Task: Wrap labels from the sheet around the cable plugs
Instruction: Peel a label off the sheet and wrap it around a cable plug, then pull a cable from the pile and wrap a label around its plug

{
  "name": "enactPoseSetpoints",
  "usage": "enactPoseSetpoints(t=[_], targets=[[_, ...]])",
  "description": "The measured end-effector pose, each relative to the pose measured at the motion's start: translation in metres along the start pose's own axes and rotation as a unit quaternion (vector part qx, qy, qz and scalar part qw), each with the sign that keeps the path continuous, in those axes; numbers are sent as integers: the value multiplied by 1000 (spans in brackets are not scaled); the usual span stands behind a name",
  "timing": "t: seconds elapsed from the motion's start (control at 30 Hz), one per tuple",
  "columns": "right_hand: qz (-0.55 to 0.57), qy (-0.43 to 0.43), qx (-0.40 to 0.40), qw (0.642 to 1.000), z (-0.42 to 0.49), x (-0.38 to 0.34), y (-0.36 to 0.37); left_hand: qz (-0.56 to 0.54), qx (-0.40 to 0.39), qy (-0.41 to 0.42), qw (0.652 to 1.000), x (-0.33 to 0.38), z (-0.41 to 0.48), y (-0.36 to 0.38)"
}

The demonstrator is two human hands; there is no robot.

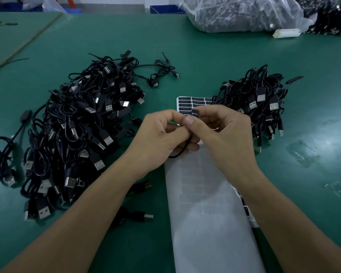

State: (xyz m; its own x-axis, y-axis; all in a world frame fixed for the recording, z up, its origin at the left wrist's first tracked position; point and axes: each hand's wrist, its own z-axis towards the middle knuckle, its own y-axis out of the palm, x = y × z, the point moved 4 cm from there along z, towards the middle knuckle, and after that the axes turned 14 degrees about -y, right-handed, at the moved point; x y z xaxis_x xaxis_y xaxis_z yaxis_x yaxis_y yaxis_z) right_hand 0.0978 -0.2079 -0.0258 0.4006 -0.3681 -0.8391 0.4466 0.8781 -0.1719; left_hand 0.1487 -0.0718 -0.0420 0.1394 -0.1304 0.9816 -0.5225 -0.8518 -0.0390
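Both hands meet above the middle of the green desk [205,62], fingertips touching. The left hand [161,138] has its fingers curled round a thin black cable [182,150], which loops down out of the palm and over the white sheet below. The right hand [222,134] pinches the plug [195,114] at the cable's end between thumb and forefinger. A black label lies against the plug, but the fingers hide how far round it goes.

Under the hands lies the label sheet [205,213], a long white strip that runs from the middle of the desk to its near edge. Its far end, just beyond the fingers, carries rows of black labels [191,103]. The part nearer the person is bare backing with faint outlines. A second strip with black labels [246,209] shows at the right forearm.

A large heap of black cables [77,131] with silver-tipped plugs fills the left side of the desk. A smaller heap [262,103] lies just right of the sheet's far end. A few loose cables [161,71] lie beyond the large heap. At the far right corner sit a clear plastic bag [240,14] stuffed with dark parts and a small white object [285,33].
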Motion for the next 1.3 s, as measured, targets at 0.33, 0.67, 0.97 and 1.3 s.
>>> enactPoseSetpoints(t=[0.33, 0.67, 0.97, 1.3], targets=[[1, -17, -5, 1000, 1, -4, -2, 152, 89, 108, 978, 20, -8, -4], [-122, -130, -198, 964, -17, -10, 31, 1, 119, 223, 968, 67, -29, -19], [-49, -102, -62, 992, 2, -19, 3, -187, 215, 147, 947, 71, -32, -47], [-282, -34, 113, 952, 78, -33, -80, -31, 307, 37, 951, 56, -21, -62]])
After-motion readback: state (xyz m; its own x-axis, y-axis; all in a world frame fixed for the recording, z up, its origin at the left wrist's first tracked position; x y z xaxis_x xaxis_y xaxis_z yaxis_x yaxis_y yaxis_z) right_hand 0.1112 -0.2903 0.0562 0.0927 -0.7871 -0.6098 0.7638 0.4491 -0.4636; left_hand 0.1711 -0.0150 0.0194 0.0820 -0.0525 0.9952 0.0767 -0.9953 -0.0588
